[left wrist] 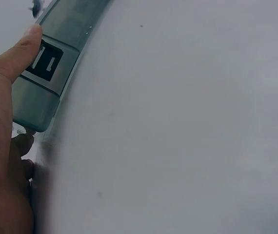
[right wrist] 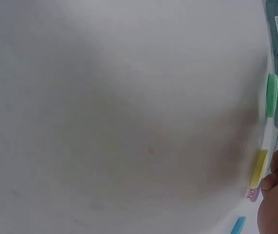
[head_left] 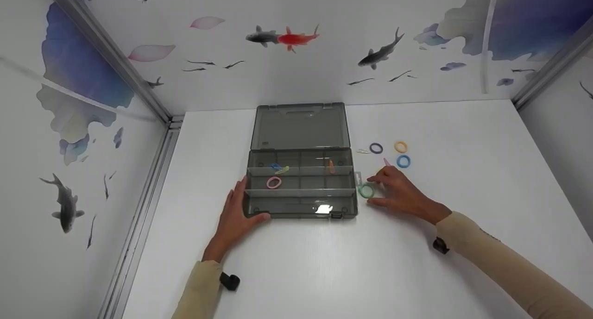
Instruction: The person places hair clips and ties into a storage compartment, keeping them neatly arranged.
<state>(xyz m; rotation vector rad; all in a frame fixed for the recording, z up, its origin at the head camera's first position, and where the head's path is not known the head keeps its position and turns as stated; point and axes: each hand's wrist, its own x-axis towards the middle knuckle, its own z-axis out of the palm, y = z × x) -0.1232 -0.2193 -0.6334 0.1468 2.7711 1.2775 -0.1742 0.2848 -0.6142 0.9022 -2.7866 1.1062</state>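
A grey see-through compartment box (head_left: pixel 301 207) lies open, its lid (head_left: pixel 299 125) folded back. My left hand (head_left: pixel 237 213) rests at its front left corner, the thumb (left wrist: pixel 17 53) straight along the front wall (left wrist: pixel 56 105) beside a black latch (left wrist: pixel 44 61). My right hand (head_left: pixel 394 191) sits just right of the box. Its index finger and thumb pinch a green ring (head_left: pixel 366 190) that lies flat on the table, also seen edge-on as the green ring (right wrist: pixel 271 95) in the right wrist view. Inside the box are a pink ring (head_left: pixel 274 182), blue and yellow clips (head_left: pixel 279 168) and an orange clip (head_left: pixel 331 166).
Beyond my right hand on the white table (head_left: pixel 463 171) lie a purple ring (head_left: pixel 376 148), an orange ring (head_left: pixel 400 146), a blue ring (head_left: pixel 403 161), a pink clip (head_left: pixel 386 161) and a clear clip (head_left: pixel 362 151). Fish-patterned walls (head_left: pixel 296 46) close in the back and both sides.
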